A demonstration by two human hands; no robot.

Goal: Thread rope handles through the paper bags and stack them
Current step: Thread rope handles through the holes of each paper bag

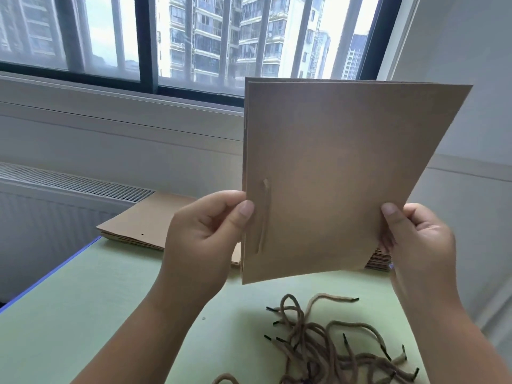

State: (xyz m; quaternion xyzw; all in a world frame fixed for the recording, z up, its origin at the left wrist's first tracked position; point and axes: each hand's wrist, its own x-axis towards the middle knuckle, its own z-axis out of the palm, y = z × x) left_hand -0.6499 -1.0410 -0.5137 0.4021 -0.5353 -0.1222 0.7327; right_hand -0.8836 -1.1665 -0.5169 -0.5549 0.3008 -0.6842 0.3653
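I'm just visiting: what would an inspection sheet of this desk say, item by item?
Surface: green table, blue edge.
Job's things: bag held upright in the air, a rope lying along its left side; loose ropes heaped on the table; flat bags stacked behind.
Clutter: tiny speck on the table.
Hands: left hand pinches the bag's left edge; right hand grips its right edge.
Cables: nothing seen.
Surroundings: window, radiator below it, white wall.

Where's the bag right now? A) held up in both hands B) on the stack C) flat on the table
A: the left hand and the right hand each pinch a side edge of the bag, lifted clear of the table.
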